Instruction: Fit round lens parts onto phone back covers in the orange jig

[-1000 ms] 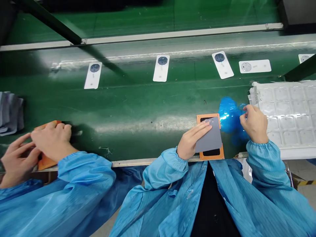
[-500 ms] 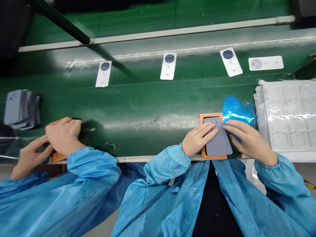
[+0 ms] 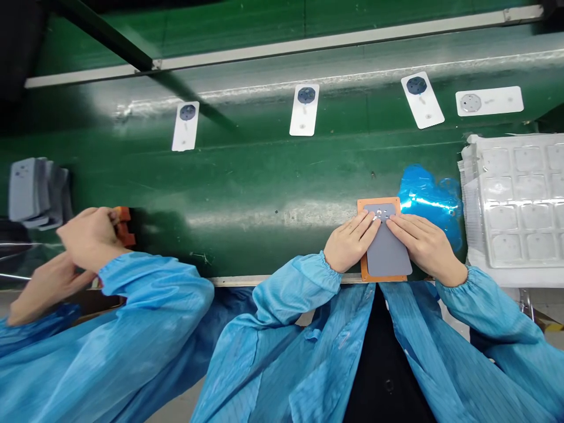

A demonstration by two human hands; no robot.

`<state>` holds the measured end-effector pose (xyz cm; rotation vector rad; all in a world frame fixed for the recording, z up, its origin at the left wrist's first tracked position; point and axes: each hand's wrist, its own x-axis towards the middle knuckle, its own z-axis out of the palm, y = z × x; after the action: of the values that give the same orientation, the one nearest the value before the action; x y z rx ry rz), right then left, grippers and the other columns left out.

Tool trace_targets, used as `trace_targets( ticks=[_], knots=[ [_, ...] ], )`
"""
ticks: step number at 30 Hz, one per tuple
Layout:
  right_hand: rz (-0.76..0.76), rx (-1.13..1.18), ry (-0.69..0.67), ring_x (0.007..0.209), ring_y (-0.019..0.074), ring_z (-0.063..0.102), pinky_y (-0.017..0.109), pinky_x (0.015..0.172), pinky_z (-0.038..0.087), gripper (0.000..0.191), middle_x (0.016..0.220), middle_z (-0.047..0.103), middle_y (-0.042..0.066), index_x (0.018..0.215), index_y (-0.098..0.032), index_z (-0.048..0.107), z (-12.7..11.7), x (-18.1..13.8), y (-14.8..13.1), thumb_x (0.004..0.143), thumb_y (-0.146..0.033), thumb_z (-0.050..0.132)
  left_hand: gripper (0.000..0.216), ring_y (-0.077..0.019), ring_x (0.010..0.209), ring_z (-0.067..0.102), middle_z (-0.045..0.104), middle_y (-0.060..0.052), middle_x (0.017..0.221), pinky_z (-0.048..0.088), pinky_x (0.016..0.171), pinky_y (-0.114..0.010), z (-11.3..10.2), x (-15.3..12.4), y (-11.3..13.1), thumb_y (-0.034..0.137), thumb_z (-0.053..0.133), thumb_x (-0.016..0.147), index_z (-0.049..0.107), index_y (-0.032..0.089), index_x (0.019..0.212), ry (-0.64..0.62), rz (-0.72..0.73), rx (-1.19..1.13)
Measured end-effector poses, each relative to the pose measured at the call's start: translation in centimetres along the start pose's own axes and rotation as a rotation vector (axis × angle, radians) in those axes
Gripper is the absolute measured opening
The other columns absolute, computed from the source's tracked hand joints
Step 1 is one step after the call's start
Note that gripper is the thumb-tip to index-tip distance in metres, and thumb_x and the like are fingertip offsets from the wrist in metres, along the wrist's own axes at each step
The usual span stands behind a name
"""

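A grey phone back panel with small holes near its top lies on an orange fixture at the bench's front edge. My left hand rests on the panel's left side, fingers stretched out and tips close to the holes. From the other side, my right hand lays its straight fingers on the panel's upper right. Both hands are open, fingertips nearly meeting. What lies under the fingers is hidden. Just right of the fixture is crumpled blue film.
White phone-shaped cards with round dark or pale discs lie along the green bench. Clear compartment trays are stacked at right. At left, a co-worker's hands work by an orange block, near stacked grey panels.
My right hand has moved left onto the panel, and the panel now sits straighter over the fixture. My left hand stays on it. The co-worker's hands have shifted left, exposing the orange block.
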<state>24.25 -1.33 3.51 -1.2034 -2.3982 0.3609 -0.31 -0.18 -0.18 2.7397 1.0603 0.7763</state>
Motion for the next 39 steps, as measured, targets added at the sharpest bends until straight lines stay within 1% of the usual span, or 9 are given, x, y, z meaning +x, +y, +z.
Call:
trace_targets(
  ticks=[5,10,19,24,29,32,35,37,39],
  knots=[
    [-0.03,-0.091,-0.102,0.136,0.0303,0.058,0.051,0.114,0.05,0.049,0.145,0.061,0.015,0.148,-0.017,0.055,0.7,0.3,0.2,0.101,-0.008,0.045,0.046,-0.0324,0.145,0.048,0.06,-0.019,0.146,0.052,0.113,-0.048,0.6,-0.5,0.5,0.01,0.044,0.102,0.053,0.017,0.146,-0.085,-0.085,0.02],
    [0.015,-0.171,-0.155,0.147,0.0315,0.044,0.053,0.12,0.042,0.057,0.157,0.048,0.017,0.158,-0.013,0.039,1.4,0.3,-0.6,0.101,-0.007,0.038,0.05,-0.0342,0.15,0.041,0.053,-0.02,0.153,0.045,0.118,-0.053,0.8,-0.9,1.0,0.011,0.043,0.102,0.046,0.016,0.152,-0.14,-0.109,0.039],
    [-0.001,-0.176,-0.19,0.148,0.0341,0.043,0.054,0.121,0.04,0.066,0.158,0.044,0.02,0.164,-0.011,0.024,1.1,-0.6,-1.5,0.1,-0.008,0.04,0.05,-0.0344,0.14,0.052,0.055,-0.021,0.15,0.047,0.114,-0.051,-0.3,-1.4,2.4,0.015,0.044,0.102,0.047,0.011,0.152,-0.179,-0.1,0.073],
    [-0.022,-0.185,-0.206,0.146,0.0365,0.044,0.056,0.12,0.041,0.066,0.156,0.046,0.023,0.162,-0.006,0.025,1.0,-1.4,-2.1,0.099,-0.01,0.042,0.05,-0.0346,0.127,0.057,0.053,-0.016,0.154,0.055,0.093,-0.047,-0.7,-1.1,2.6,0.013,0.042,0.099,0.052,0.015,0.148,-0.249,-0.162,0.033],
    [0.028,-0.125,-0.176,0.147,0.0345,0.044,0.057,0.121,0.04,0.062,0.158,0.045,0.02,0.16,-0.01,0.034,1.3,-2.0,-1.9,0.098,-0.01,0.041,0.057,-0.0351,0.128,0.052,0.052,-0.014,0.156,0.052,0.096,-0.052,-1.0,-1.4,1.2,0.015,0.05,0.094,0.048,0.018,0.151,-0.269,-0.192,-0.136],
    [0.034,0.043,-0.086,0.146,0.0319,0.047,0.056,0.122,0.04,0.053,0.153,0.053,0.014,0.152,-0.019,0.05,1.0,-2.3,-1.7,0.1,-0.011,0.042,0.064,-0.0354,0.138,0.044,0.052,-0.012,0.155,0.047,0.107,-0.057,-1.3,-1.7,-0.3,0.024,0.064,0.092,0.044,0.025,0.153,-0.201,-0.221,-0.356],
    [0.139,0.423,0.104,0.141,0.0322,0.053,0.056,0.118,0.045,0.04,0.146,0.061,0.009,0.14,-0.027,0.063,0.4,-2.1,-1.8,0.101,-0.022,0.052,0.078,-0.0336,0.144,0.043,0.051,-0.014,0.156,0.046,0.111,-0.053,-1.6,-0.8,-0.6,0.036,0.078,0.085,0.043,0.027,0.153,0.004,-0.384,-0.622],
    [0.283,0.745,0.269,0.126,0.0309,0.065,0.056,0.107,0.055,0.035,0.135,0.069,0.007,0.134,-0.031,0.065,0.4,-1.7,-1.9,0.102,-0.029,0.052,0.076,-0.0319,0.139,0.053,0.056,-0.016,0.149,0.052,0.105,-0.045,-1.9,0.6,0.2,0.043,0.08,0.083,0.047,0.024,0.149,0.147,-0.505,-0.811],
    [0.424,1.01,0.376,0.11,0.0285,0.073,0.053,0.091,0.062,0.035,0.125,0.074,0.006,0.134,-0.034,0.063,0.7,-1.2,-1.8,0.104,-0.032,0.046,0.058,-0.028,0.119,0.067,0.069,-0.015,0.129,0.057,0.093,-0.038,-2.2,2.3,1.6,0.046,0.077,0.085,0.06,0.02,0.134,0.243,-0.576,-0.98]
  ],
)
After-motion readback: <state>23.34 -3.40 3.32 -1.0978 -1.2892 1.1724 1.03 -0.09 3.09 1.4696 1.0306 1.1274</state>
